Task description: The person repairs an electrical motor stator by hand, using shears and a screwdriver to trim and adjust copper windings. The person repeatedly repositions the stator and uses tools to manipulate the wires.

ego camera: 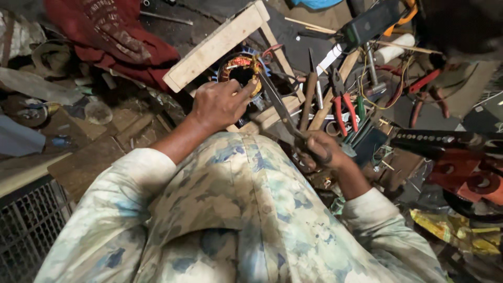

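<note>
i am sitting over a cluttered floor, looking down past my patterned shirt (236, 209) at both my hands. my left hand (220, 104) is resting curled on the motor stator (240, 68), fingers bent over its near rim and the thumb lying along the edge of the round opening; it is gripping the rim rather than lying flat. the stator is sitting in the middle of the view, its copper windings showing orange around a dark bore, with a bit of blue showing at its far edge. it is lying against a pale wooden frame (217, 44), whose broad plank is crossing just above and to the left of it.

my right hand (319, 151) is closed around the handles of a pair of long scissors (277, 102), fingers wrapped tight. the blades are running up and to the left from my fist, the tips reaching the right side of the stator, just beside my left fingertips. i cannot tell whether the blades are slightly parted or pressed together.

just beyond my right hand a heap of tools is lying: red-handled pliers (343, 105), a hammer (373, 73), a wooden-handled tool (309, 99) and tangled yellow wire (387, 91). a red cloth (115, 39) is bunched at the upper left, well apart from my hands. an orange and black tool (461, 167) is lying at the right edge.
</note>
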`<act>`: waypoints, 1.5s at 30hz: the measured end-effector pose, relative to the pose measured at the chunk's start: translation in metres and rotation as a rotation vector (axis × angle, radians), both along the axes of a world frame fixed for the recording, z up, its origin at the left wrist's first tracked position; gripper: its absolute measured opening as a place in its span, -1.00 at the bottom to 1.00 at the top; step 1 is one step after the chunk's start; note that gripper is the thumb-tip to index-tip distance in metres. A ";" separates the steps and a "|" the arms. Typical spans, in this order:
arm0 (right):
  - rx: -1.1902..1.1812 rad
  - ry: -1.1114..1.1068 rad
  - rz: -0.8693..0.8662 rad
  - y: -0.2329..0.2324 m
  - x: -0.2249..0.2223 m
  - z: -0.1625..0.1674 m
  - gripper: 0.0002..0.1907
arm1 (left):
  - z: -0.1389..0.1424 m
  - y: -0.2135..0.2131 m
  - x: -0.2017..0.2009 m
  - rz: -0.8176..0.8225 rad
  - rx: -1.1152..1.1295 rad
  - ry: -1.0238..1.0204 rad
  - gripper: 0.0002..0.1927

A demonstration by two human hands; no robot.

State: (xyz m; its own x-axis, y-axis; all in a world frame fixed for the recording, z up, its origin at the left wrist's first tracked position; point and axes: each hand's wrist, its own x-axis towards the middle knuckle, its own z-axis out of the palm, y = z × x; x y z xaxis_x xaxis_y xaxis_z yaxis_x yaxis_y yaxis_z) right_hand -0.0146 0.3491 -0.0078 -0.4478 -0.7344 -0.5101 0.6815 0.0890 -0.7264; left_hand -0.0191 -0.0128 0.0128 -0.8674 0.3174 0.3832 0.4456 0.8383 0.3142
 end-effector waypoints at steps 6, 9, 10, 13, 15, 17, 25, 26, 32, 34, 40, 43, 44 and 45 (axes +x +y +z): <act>-0.110 -0.095 0.003 -0.003 -0.004 -0.008 -0.23 | -0.004 0.001 0.004 0.011 0.008 0.012 -0.55; -0.140 -0.109 -0.001 0.000 -0.004 -0.009 -0.24 | -0.007 0.001 0.003 0.016 0.006 0.022 -0.54; -0.167 -0.161 -0.029 -0.001 -0.002 -0.008 -0.25 | -0.007 0.001 0.003 0.019 -0.007 0.031 -0.52; -0.080 -0.144 -0.052 -0.001 0.000 -0.003 -0.27 | -0.007 0.003 0.003 0.007 -0.007 0.017 -0.52; -0.027 0.005 -0.005 -0.006 0.003 -0.003 -0.30 | -0.006 0.005 0.004 -0.001 -0.010 -0.020 -0.53; -0.022 0.085 -0.006 -0.011 0.003 -0.006 -0.31 | -0.004 0.006 0.003 0.001 -0.036 -0.045 -0.54; -0.180 -0.011 -0.015 -0.015 0.003 -0.026 -0.22 | -0.005 0.005 0.004 0.029 0.010 -0.005 -0.53; -0.168 -0.082 -0.063 -0.013 0.004 -0.025 -0.22 | -0.006 0.004 0.004 0.028 0.005 -0.001 -0.54; -0.125 -0.005 -0.031 -0.014 0.007 -0.029 -0.22 | -0.012 0.000 0.001 0.020 -0.022 0.039 -0.54; -0.061 0.089 -0.009 -0.019 0.011 -0.031 -0.22 | -0.014 0.000 0.001 0.012 -0.022 0.027 -0.53; -0.036 0.207 -0.056 -0.032 0.022 -0.033 -0.27 | -0.020 0.000 0.004 0.030 -0.010 0.042 -0.55; -0.034 0.155 -0.095 -0.035 0.025 -0.030 -0.32 | -0.025 0.000 0.004 0.032 0.003 0.048 -0.53; -0.037 0.161 -0.088 -0.036 0.025 -0.029 -0.34 | -0.026 0.000 0.005 0.036 0.004 0.048 -0.52; -0.040 0.166 -0.081 -0.037 0.025 -0.029 -0.35 | -0.028 0.000 0.004 0.034 -0.020 0.035 -0.52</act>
